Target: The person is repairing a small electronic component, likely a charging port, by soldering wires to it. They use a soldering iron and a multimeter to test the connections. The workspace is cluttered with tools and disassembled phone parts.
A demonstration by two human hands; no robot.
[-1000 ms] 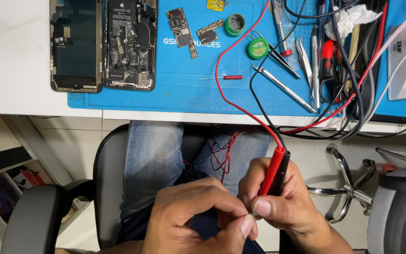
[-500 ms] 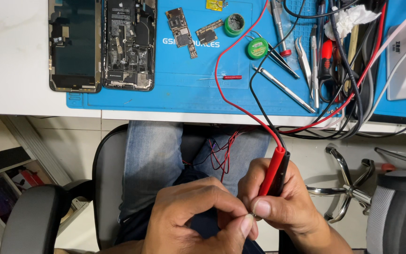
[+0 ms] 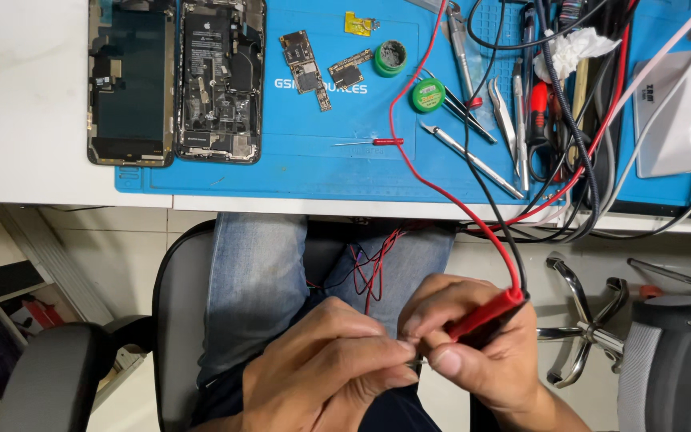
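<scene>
both hands down over the lap, below the desk edge. right hand point(image 3: 481, 344) wrapped around the red probe point(image 3: 485, 314), with a black one tucked beside it, thumb and forefinger pinched narrow at the tip. left hand point(image 3: 329, 372) curled shut, fingertips pressed to that same spot, pinching something too small to make out. thin red wires point(image 3: 373, 268) trailing over the jeans point(image 3: 257, 280). best done slow: steady wrists, light pinch, leads slack. opened phone point(image 3: 221, 80) up on the blue mat point(image 3: 321, 176), well apart.

Two opened phones point(image 3: 176, 80), two circuit boards point(image 3: 325, 70), two green tins point(image 3: 409, 76)
</scene>
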